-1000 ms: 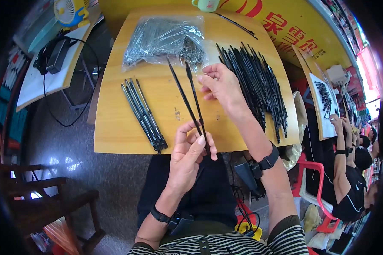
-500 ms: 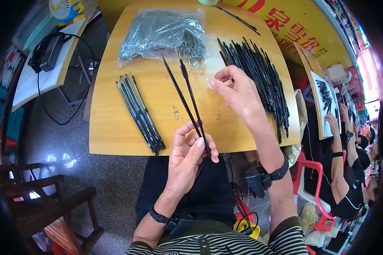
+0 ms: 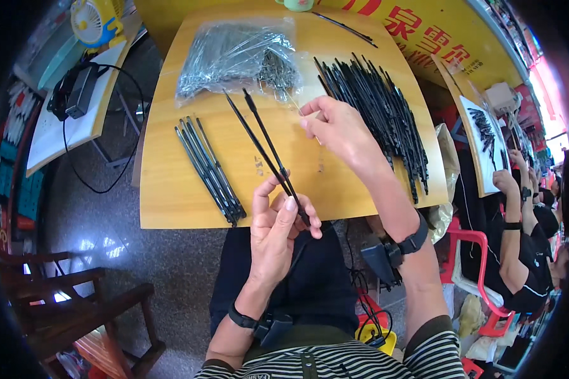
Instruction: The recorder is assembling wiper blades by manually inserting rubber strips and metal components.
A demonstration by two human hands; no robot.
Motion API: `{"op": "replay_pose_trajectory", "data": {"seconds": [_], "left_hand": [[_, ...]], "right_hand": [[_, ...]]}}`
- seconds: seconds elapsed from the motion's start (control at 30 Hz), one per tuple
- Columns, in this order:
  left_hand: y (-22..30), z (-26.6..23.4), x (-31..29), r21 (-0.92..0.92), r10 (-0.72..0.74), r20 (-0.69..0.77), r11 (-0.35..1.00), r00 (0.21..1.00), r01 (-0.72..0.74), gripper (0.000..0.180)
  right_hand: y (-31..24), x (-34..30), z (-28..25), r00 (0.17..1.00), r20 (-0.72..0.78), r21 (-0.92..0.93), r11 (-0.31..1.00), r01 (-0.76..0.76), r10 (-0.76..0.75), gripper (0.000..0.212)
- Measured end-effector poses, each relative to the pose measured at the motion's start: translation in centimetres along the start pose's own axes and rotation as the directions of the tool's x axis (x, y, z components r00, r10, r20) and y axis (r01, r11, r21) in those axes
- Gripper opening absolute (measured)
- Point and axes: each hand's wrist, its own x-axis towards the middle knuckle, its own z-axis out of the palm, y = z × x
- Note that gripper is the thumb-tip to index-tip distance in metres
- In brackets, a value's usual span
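Observation:
My left hand (image 3: 277, 224) is closed around two long thin black rods (image 3: 257, 142). The rods are pinched between thumb and fingers near their lower ends and spread slightly apart toward their tips. My right hand (image 3: 335, 126) is closed in a pinch on a thin pale strip (image 3: 293, 101), just right of the rod tips and below the clear plastic bag (image 3: 234, 54). Inside that bag lie many thin shiny pieces. To the left rests a small row of black rods (image 3: 208, 167). A large pile of similar black rods (image 3: 379, 114) lies on the right.
The wooden table (image 3: 171, 211) has a single black rod (image 3: 346, 30) at its far edge, beside a green cup (image 3: 298, 4). A side table at left holds a black power adapter (image 3: 82, 91) and a fan (image 3: 93, 22). At right, another person works near a red chair (image 3: 477, 265).
My right hand has shifted a little left, toward the bag, with its fingers still pinched. The left hand keeps the two rods in much the same pose. The whole view has shifted slightly.

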Motion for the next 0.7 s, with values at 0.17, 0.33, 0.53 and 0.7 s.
{"op": "replay_pose_trajectory", "data": {"seconds": [0.17,0.33,0.53,0.7], "left_hand": [[0.0,-0.1,-0.2,0.026,-0.002,0.041,1.0,0.999,0.001,0.045],[0.2,0.0,-0.5,0.07,0.02,0.031,0.997,0.999,-0.022,0.051],[1.3,0.1,-1.3,0.078,0.005,0.078,0.997,0.997,-0.011,0.046],[0.9,0.6,-1.5,0.12,-0.068,0.039,0.991,0.997,0.063,0.027]], "right_hand": [[-1.2,-3.2,-1.1,0.994,0.053,-0.016,0.995,-0.094,0.095,0.022],[-0.7,-5.7,-1.9,0.995,0.083,-0.023,0.999,-0.047,0.049,0.02],[-0.9,-8.6,-3.1,0.991,0.101,0.162,0.981,-0.106,0.091,0.013],[0.4,-9.3,-2.7,0.999,0.032,0.396,0.918,-0.029,0.018,0.012]]}}
